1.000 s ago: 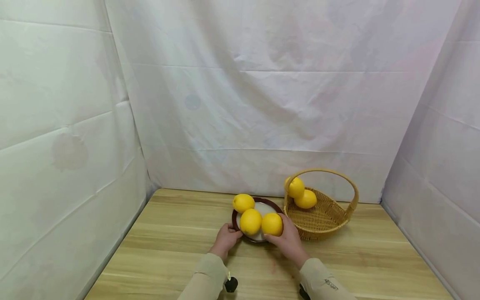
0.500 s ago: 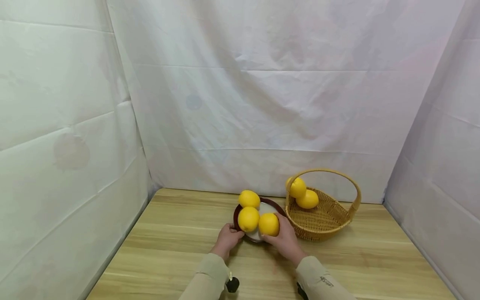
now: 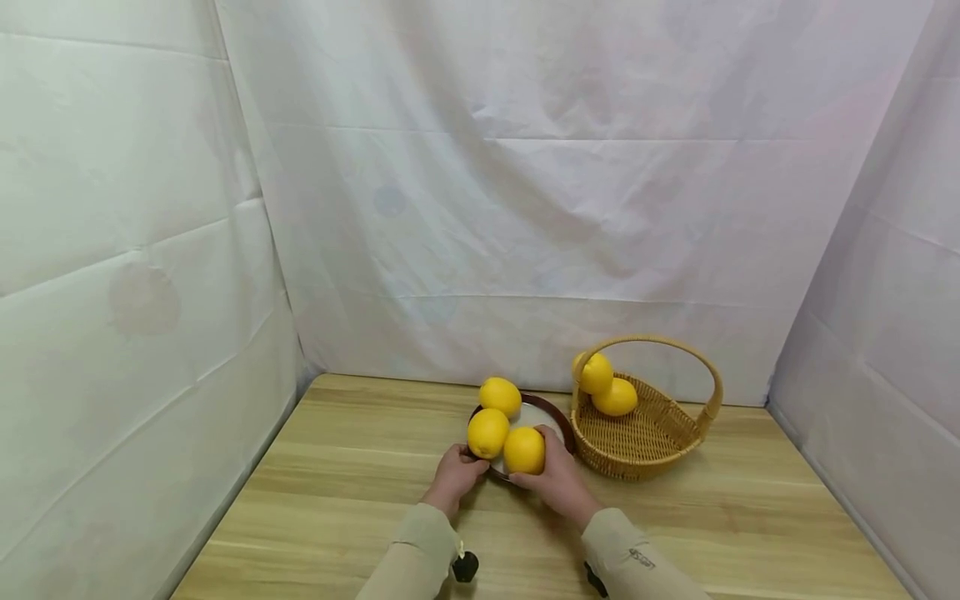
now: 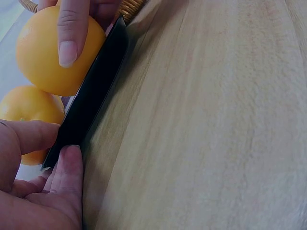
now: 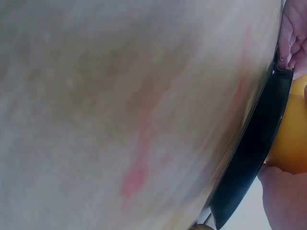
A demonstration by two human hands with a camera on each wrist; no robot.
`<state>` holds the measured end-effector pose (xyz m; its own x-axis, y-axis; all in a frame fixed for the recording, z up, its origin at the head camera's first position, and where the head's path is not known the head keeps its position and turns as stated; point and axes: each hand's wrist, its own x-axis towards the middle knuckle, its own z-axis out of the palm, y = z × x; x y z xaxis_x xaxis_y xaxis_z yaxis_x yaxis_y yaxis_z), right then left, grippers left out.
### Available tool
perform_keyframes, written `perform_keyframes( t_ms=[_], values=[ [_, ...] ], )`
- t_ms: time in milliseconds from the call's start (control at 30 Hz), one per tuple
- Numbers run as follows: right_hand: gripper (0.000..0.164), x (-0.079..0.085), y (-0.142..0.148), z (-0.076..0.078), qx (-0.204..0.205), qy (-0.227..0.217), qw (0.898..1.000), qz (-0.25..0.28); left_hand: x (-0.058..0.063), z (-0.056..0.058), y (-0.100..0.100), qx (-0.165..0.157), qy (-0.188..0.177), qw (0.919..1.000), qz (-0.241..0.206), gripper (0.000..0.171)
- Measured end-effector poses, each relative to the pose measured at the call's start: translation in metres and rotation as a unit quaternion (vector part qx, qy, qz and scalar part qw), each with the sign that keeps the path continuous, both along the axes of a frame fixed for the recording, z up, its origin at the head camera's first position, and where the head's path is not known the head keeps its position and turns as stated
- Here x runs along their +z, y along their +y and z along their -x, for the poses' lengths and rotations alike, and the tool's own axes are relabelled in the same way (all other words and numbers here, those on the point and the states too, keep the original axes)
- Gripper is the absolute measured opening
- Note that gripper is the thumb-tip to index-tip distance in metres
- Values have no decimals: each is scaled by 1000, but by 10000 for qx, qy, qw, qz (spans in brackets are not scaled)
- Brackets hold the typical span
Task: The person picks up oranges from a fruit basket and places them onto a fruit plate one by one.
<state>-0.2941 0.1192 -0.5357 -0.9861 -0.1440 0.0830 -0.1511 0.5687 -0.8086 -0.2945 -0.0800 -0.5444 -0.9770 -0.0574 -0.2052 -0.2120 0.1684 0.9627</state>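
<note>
My right hand (image 3: 562,482) grips an orange (image 3: 524,451) low over the right front of a round plate with a dark rim (image 3: 561,417) and pale inside. To its left sits another orange (image 3: 488,432), with a third orange (image 3: 500,397) behind that one at the plate's back left. At the plate's left front edge, my left hand (image 3: 453,477) pinches the rim; in the left wrist view the thumb and fingers lie on either side of the plate's dark side wall (image 4: 91,96). The right wrist view shows the gripped orange (image 5: 288,139) just over the rim.
A wicker basket (image 3: 637,468) with a tall handle stands right beside the plate. Inside, at its left end, are two oranges, an upper orange (image 3: 596,372) and a lower orange (image 3: 615,397). White cloth (image 3: 480,250) walls off the back and sides of the wooden table (image 3: 337,483).
My right hand has moved left with its orange. The front-left orange has shifted left, and the rear orange slightly back and right. My left hand stays at the rim.
</note>
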Motion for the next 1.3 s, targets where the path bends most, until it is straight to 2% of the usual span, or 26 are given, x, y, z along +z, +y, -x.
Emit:
perform_keyframes(
  t_ms=[500, 733, 1300],
  values=[
    [96, 2, -3, -1, 52, -206, 9998, -3, -2, 2, -1, -9, 15, 10000, 20, 43],
    [103, 2, -4, -1, 57, -276, 9996, 13, -2, 1, -1, -17, 15, 10000, 24, 45],
    [105, 3, 5, -1, 74, -217, 9994, 244, -4, 3, -1, 31, 2, 10000, 42, 46]
  ],
)
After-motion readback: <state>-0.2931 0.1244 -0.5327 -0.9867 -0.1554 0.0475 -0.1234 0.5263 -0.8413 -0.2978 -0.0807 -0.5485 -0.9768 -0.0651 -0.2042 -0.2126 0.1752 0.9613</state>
